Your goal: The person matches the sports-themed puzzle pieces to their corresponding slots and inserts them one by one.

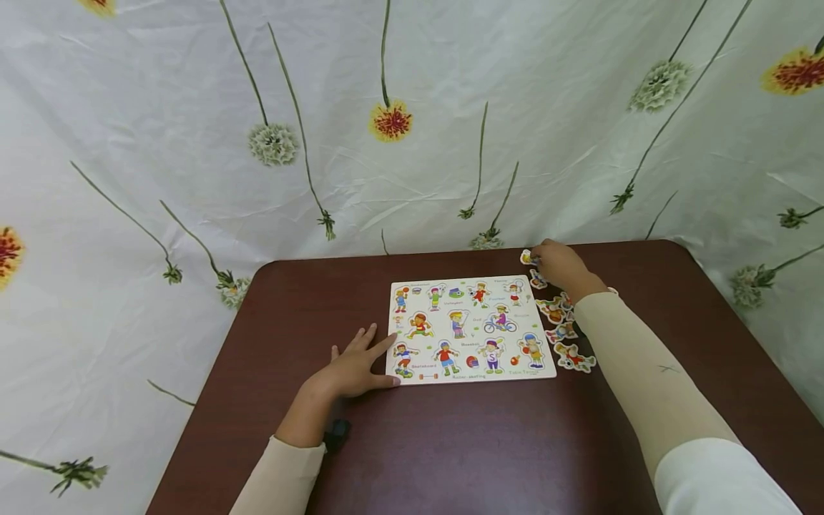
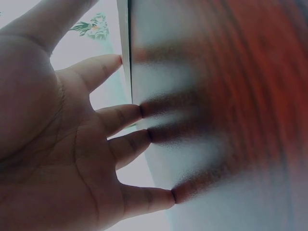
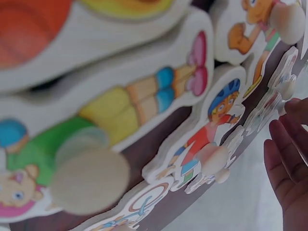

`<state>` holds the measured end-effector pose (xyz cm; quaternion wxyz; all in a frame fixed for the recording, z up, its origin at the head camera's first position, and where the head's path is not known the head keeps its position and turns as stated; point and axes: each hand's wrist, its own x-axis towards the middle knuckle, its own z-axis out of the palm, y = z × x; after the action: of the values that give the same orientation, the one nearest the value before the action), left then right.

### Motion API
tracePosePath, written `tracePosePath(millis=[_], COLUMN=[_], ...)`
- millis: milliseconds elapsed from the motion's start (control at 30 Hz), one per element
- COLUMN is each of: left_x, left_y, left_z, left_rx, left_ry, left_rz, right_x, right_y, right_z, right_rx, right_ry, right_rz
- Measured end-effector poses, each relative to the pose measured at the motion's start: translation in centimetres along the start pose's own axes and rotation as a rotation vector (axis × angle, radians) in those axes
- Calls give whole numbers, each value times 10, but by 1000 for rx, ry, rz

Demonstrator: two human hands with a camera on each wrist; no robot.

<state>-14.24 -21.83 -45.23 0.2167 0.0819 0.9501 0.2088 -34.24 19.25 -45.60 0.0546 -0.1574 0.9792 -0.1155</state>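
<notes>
A white wooden puzzle board [image 1: 473, 330] printed with sports figures lies in the middle of the brown table [image 1: 450, 443]. My left hand [image 1: 357, 366] lies flat on the table, its straight fingers [image 2: 130, 115] touching the board's left edge. My right hand [image 1: 561, 265] reaches past the board's far right corner. Its fingertips [image 3: 299, 107] pinch a small puzzle piece [image 1: 528, 257] lying on the table. A row of loose figure pieces [image 1: 561, 323] with round wooden knobs [image 3: 89, 180] lies along the board's right side, under my right forearm.
A white cloth with printed flowers [image 1: 393, 120] hangs close behind the table and around its sides. The table's far edge runs just beyond my right hand. A small dark object [image 1: 337, 433] sits at my left wrist.
</notes>
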Motion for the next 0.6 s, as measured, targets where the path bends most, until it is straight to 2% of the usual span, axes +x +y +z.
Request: tracePosePath(millis=[600], left_x=[1], left_y=[-2], left_z=[1], left_rx=[10], left_ry=[0], left_rz=[3], right_x=[-2], right_y=[0], right_z=[0], right_rx=[26], right_ry=[-27], right_rz=[61])
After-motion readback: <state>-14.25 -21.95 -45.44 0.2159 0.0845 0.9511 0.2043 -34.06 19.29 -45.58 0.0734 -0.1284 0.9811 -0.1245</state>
